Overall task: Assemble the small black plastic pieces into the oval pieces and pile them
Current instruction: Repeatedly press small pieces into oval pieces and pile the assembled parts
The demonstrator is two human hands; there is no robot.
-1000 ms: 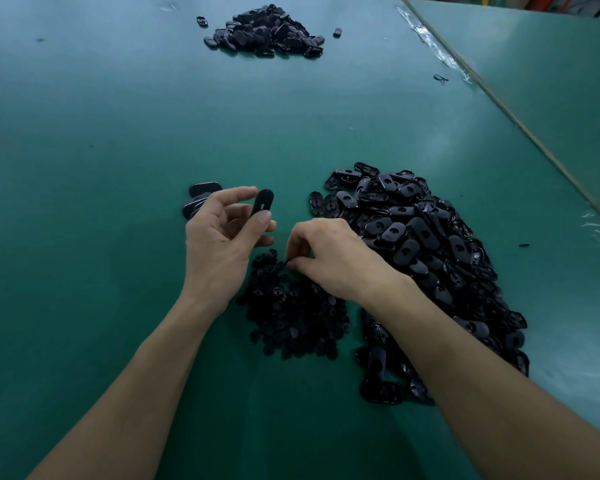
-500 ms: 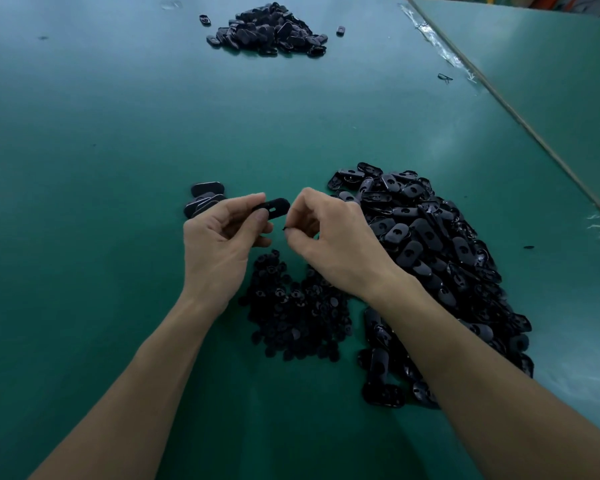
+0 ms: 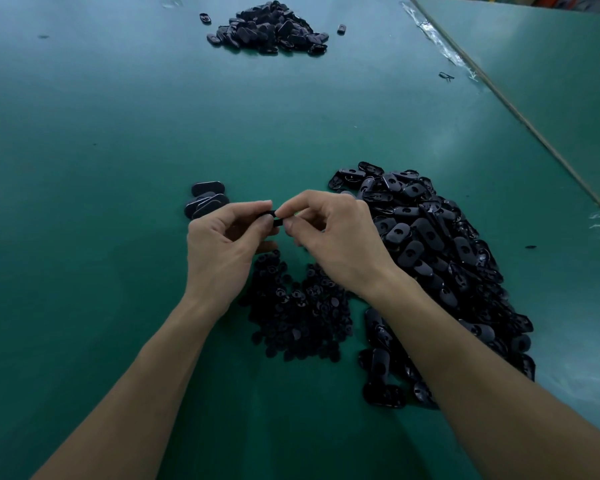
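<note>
I see my left hand (image 3: 222,244) clamping one oval piece (image 3: 272,216) between thumb and curled fingers, above the table's (image 3: 118,133) middle. My right hand (image 3: 333,237) pinches thumb and forefinger tight on the piece's other end, and I cannot tell whether a small piece sits between them. The small black pieces (image 3: 298,317) lie heaped below towards the near edge, loose ovals (image 3: 430,258) towards the right edge, a pile (image 3: 271,29) by the far edge; any marking is too dark to read.
</note>
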